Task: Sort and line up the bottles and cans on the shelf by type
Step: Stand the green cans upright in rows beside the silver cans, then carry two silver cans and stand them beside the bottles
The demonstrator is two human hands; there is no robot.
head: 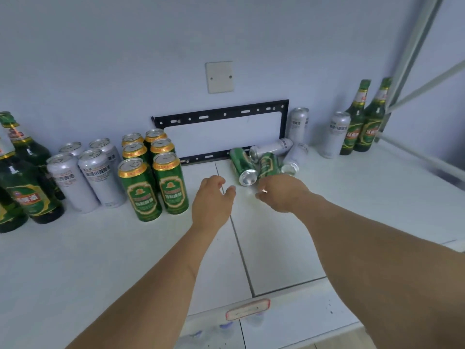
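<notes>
The right hand (pixel 279 192) is being held with fingers curled round a toppled green beer can (pixel 268 165); the left hand (pixel 214 197) is being kept relaxed, empty, beside it. Sorted upright green cans (pixel 153 172), silver cans (pixel 85 172) and bottles (pixel 22 177) are being shown leftward on the white shelf (pixel 100 248).

The shelf (pixel 100 248) is smooth, matt white board. The green cans (pixel 153 190) at left are glossy printed metal with gold rims and bright silvery tops. The white cans (pixel 85 180) beside them look satin, duller than the green. A fallen can (pixel 242 166) shows a bare, shiny metal base. The far-right bottles (pixel 364 122) are glossy dark green glass with shiny labels. The bracket (pixel 221 113) on the wall is matt black metal.
</notes>
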